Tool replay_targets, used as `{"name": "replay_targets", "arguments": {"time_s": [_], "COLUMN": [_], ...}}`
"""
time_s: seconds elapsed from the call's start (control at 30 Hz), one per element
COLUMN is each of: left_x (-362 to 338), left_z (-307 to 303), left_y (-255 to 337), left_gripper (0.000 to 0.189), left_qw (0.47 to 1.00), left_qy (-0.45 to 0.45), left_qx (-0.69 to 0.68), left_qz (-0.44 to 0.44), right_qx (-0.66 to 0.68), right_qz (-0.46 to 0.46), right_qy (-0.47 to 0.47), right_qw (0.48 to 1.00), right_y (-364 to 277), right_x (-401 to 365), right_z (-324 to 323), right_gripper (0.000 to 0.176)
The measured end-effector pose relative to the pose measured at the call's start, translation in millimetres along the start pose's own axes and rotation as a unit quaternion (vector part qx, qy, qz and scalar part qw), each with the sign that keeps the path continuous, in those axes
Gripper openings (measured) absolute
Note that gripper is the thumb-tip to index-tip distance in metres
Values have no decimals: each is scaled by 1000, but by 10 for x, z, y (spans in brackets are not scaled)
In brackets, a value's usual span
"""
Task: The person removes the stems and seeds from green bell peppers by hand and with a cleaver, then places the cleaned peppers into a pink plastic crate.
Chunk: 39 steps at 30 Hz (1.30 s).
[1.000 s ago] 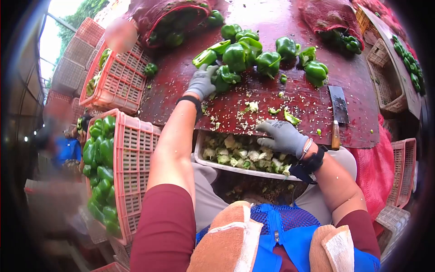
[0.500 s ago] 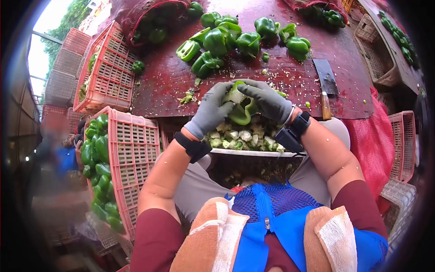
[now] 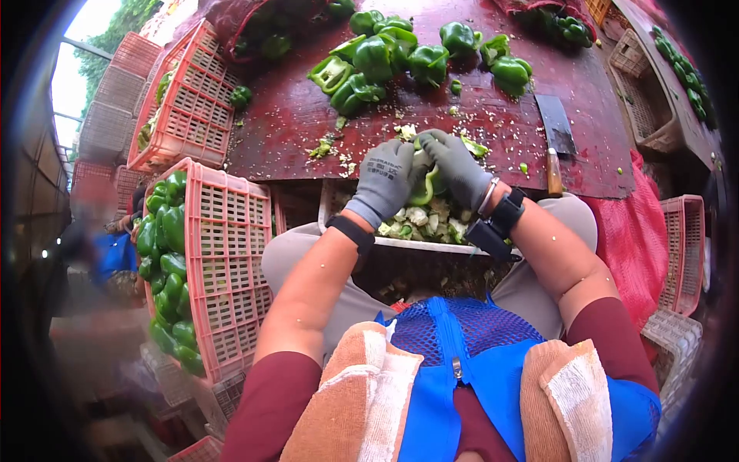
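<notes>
Both hands wear grey gloves and meet over the near edge of the red table [image 3: 292, 146]. My left hand [image 3: 389, 175] has its fingers wrapped against an opened green pepper [image 3: 431, 187]. On the pepper's other side, my right hand [image 3: 459, 168] grips it too, its fingers curled over the top. Part of the pepper is hidden by the gloves. Right below is a white tray [image 3: 431, 246] of pale pepper cores and scraps [image 3: 419, 218]. A whitish core piece [image 3: 406, 132] lies on the table just beyond the hands.
Several green peppers [image 3: 375, 59] lie at the table's far side. A cleaver [image 3: 555, 127] with a wooden handle rests on the right. At the left stand a pink crate [image 3: 229, 262] of peppers and another crate [image 3: 187, 108]. A red mesh sack [image 3: 633, 239] is at the right.
The gloves have closed in around the pepper, covering more of it, and my left hand has moved right. A whitish core piece now shows on the table beyond them. The view has shifted slightly.
</notes>
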<state>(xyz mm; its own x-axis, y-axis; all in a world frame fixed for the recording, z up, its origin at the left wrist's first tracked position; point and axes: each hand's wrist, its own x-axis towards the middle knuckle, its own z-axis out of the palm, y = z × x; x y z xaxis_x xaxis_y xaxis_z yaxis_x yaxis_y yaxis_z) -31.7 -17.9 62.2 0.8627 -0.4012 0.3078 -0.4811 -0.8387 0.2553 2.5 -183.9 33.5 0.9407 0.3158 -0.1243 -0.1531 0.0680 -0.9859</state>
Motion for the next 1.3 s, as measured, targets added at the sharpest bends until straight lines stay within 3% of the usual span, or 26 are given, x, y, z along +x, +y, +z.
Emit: {"name": "replay_targets", "arguments": {"time_s": [0.07,0.1,0.13,0.2,0.23,0.27,0.33,0.37,0.4,0.43,0.47,0.5,0.63,0.77,0.8,0.87,0.93,1.0,1.03,1.13,1.17,1.23,1.27,1.3], "left_x": [67,125,149,218,175,150,191,268,429,602,767,909,1198,1010,913,776,570,347,277,144,76,10,-12,-43], "left_z": [73,95,250,-25,209,145,275,553,563,552,541,566,882,774,672,296,109,116,29,-312,-248,-338,-397,-458], "left_y": [-34,-123,-264,-279,-667,-741,-1016,-1293,-1327,-1285,-1197,-1060,-1166,-1066,-979,-454,-119,38,115,292,305,295,254,257], "left_gripper": [24,25,32,36,44,55,61,48,42,37,32,22,13,15,15,14,17,18,19,20,27,24,25,27], "left_qw": [992,975,931,885,907,969,982,974,925,833,702,636,507,623,644,734,742,778,820,799,792,912,950,952], "left_qy": [126,215,249,157,88,-8,11,102,102,96,85,159,253,219,163,102,-1,-50,-72,-134,-137,-134,-148,-207], "left_qx": [-1,-29,-218,-352,-322,-103,-10,-17,-195,-365,-519,-572,-608,-605,-635,-572,-592,-567,-508,-541,-562,-387,-265,-203], "left_qz": [13,-39,-152,-261,-257,-223,-186,-199,-309,-404,-479,-493,-557,-445,-395,-351,-316,-266,-254,-225,-198,-16,76,102], "right_qx": [126,59,118,46,49,20,68,98,116,134,151,114,135,214,241,328,343,331,353,323,279,258,248,263], "right_qz": [79,79,103,77,81,60,53,84,81,79,75,51,60,52,52,44,22,-1,30,93,49,-6,-33,13], "right_qy": [10,7,12,-30,-44,-35,-25,-21,-23,-25,-26,-23,-33,-1,13,-11,-58,-108,-139,-184,-187,-214,-225,-246], "right_qw": [989,995,987,995,995,997,996,991,990,987,985,992,988,975,969,944,937,938,925,924,941,942,942,933], "right_y": [125,180,273,95,65,63,-86,-145,-190,-230,-288,-376,-437,-317,-309,-321,-363,-279,-306,-428,-396,-405,-409,-432], "right_x": [27,4,-17,-123,-92,-43,19,46,54,42,29,-5,28,144,164,173,153,165,120,-75,-123,-187,-218,-188], "right_z": [-49,-61,22,23,-48,-144,-279,-317,-326,-318,-316,-313,-371,-486,-490,-520,-522,-509,-496,-489,-463,-426,-408,-454], "right_gripper": [26,25,24,24,25,25,25,25,25,25,26,29,29,31,32,31,31,34,35,39,39,37,35,34]}}
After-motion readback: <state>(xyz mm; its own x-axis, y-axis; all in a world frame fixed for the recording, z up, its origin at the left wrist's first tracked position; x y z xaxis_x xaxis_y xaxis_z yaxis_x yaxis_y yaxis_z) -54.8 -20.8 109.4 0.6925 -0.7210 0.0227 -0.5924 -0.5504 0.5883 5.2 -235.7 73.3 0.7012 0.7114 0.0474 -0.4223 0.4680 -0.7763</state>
